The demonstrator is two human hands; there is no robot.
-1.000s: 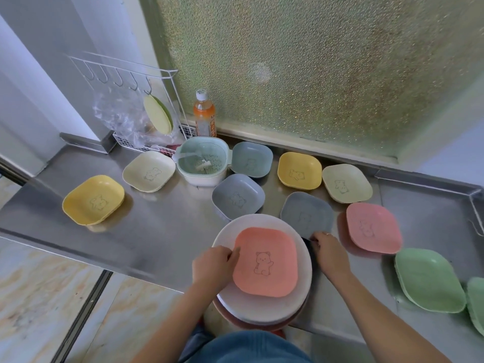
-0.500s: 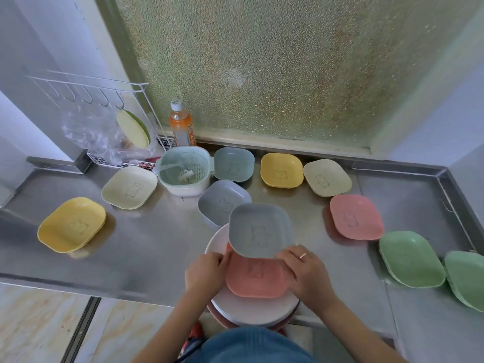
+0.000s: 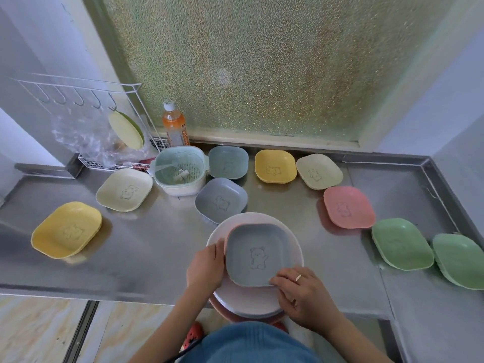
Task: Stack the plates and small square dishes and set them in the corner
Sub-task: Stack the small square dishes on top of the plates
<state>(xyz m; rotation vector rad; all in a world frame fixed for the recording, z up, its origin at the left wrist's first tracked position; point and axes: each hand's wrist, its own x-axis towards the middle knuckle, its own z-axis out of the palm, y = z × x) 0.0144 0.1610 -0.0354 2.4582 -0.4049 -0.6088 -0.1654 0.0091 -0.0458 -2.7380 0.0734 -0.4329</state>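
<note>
A grey square dish (image 3: 255, 254) with a bear drawing sits nested on a pink square dish, whose rim barely shows, on a stack of round white plates (image 3: 248, 302) at the counter's front edge. My left hand (image 3: 205, 268) touches the stack's left side at the dish rim. My right hand (image 3: 301, 294) holds the grey dish's near right corner. Other square dishes lie around: grey (image 3: 221, 200), blue-grey (image 3: 227, 162), yellow (image 3: 275, 166), cream (image 3: 319, 171), pink (image 3: 348, 206), two green (image 3: 402, 243) (image 3: 459, 260), cream (image 3: 124, 189), yellow (image 3: 66, 229).
A pale green strainer bowl (image 3: 179, 170) stands behind the grey dish. An orange bottle (image 3: 175, 124) and a white wire rack (image 3: 86, 121) with hooks, a plastic bag and a green dish are at the back left. The steel counter (image 3: 288, 226) has a raised right rim.
My right hand took the grey dish from the counter, carried it over the stack and set it down onto the pink dish. My left hand stayed at the stack's left side.
</note>
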